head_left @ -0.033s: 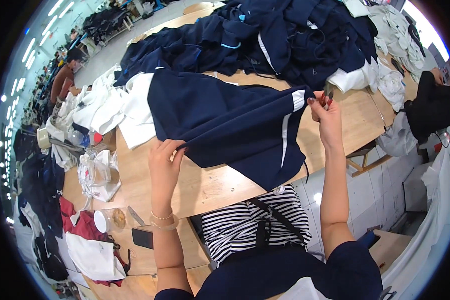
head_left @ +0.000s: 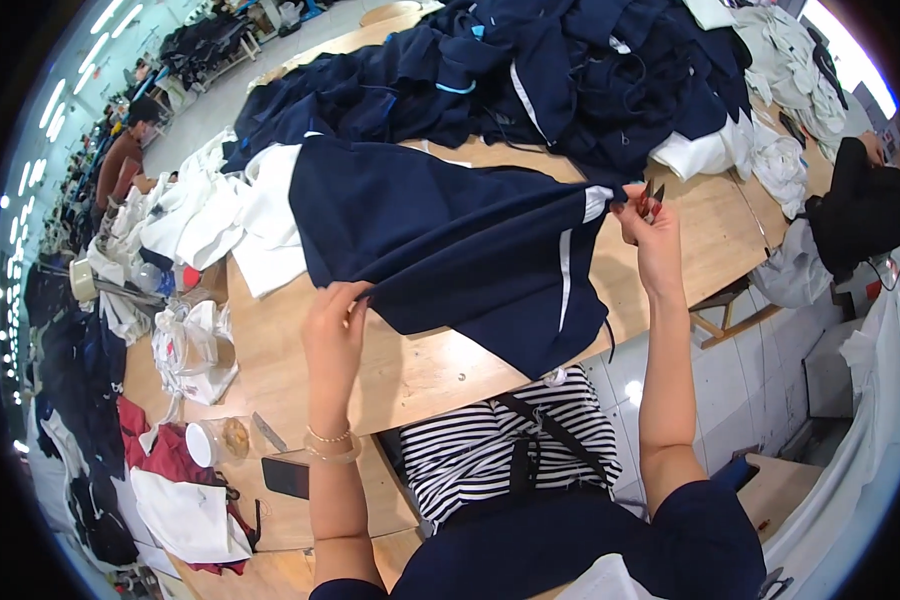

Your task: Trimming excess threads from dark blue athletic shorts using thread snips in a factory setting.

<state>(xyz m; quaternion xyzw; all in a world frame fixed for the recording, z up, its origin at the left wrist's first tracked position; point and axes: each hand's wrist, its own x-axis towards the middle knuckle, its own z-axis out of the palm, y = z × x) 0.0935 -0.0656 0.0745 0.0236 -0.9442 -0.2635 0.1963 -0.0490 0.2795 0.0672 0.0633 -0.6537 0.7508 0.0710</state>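
Both hands pinch a navy garment point(head_left: 460, 240) stretched over the table point(head_left: 420, 375): left hand point(head_left: 335, 330) grips its near edge, right hand point(head_left: 655, 235) its white-striped corner, alongside small snips point(head_left: 650, 197). Soft, light, floppy cloth; best held at seams.

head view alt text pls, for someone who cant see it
Seen from above, a person's left hand and right hand stretch a navy garment with white stripes over a wooden table; the right hand also holds small red-handled snips. A heap of navy clothes lies beyond.
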